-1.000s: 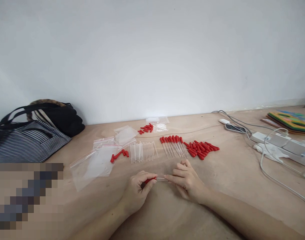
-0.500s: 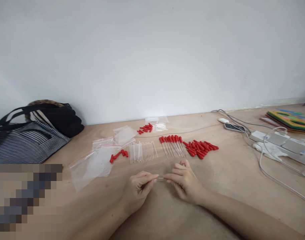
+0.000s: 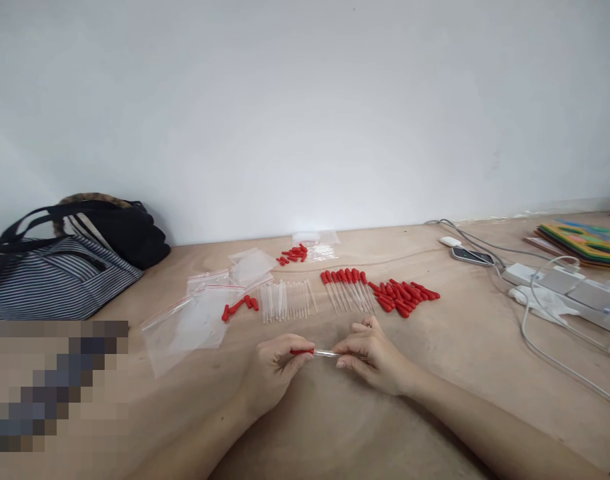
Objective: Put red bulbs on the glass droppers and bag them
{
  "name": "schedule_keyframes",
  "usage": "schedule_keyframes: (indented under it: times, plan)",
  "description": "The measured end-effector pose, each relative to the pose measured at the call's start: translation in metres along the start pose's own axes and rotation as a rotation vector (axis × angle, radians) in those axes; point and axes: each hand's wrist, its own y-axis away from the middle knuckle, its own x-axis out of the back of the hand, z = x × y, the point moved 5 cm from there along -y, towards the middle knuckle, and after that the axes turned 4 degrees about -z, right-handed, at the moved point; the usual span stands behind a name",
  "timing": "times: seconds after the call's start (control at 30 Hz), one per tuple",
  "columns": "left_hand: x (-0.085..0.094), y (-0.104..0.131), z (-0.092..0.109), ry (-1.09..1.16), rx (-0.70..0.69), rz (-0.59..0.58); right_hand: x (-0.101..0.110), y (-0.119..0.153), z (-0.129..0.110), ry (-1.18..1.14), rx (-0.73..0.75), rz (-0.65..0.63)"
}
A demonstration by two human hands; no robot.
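Note:
Over the near middle of the table, my left hand (image 3: 275,367) pinches a red rubber bulb (image 3: 301,351) between thumb and fingers. My right hand (image 3: 372,357) grips a clear glass dropper tube (image 3: 327,354), whose left end meets the bulb's mouth. Part of the tube is hidden by my right fingers. Beyond my hands lies a row of bare clear tubes (image 3: 285,301). To its right are several droppers with red bulbs fitted (image 3: 349,290), side by side. A pile of loose red bulbs (image 3: 403,295) lies further right.
Clear zip bags (image 3: 195,323) lie at left with a few red bulbs (image 3: 239,307) beside them. More small red bulbs (image 3: 293,254) lie near the wall. A striped bag (image 3: 59,273) stands far left. Cables and a power strip (image 3: 585,293) occupy the right, near colourful boards (image 3: 582,247).
My right hand has shifted slightly right, and more of the tube shows between my hands. The red bulb in my left fingers has come into sight. The view has shifted a little.

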Motion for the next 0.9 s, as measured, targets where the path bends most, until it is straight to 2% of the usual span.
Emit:
schedule_keyframes:
  times: [0.17, 0.3, 0.53, 0.67, 0.8, 0.9]
  plan:
    - [-0.005, 0.007, -0.007, 0.046, 0.058, 0.03, 0.002, 0.002, -0.004, 0.032, -0.006, 0.122]
    - [-0.005, 0.008, -0.002, 0.029, 0.044, 0.098, 0.002, 0.003, -0.007, 0.035, 0.003, 0.208]
    - [-0.007, 0.005, 0.007, 0.012, 0.007, 0.126, 0.0, 0.003, -0.011, 0.083, 0.042, 0.199]
    - [-0.009, 0.007, 0.003, 0.024, 0.048, 0.065, -0.003, 0.003, -0.009, 0.115, 0.045, 0.168]
    - [-0.012, 0.008, -0.009, 0.031, 0.199, -0.094, -0.002, 0.002, -0.006, 0.133, 0.042, 0.142]
    - [-0.009, 0.008, -0.016, 0.083, 0.265, -0.118, 0.0, 0.001, -0.004, 0.138, 0.016, 0.127]
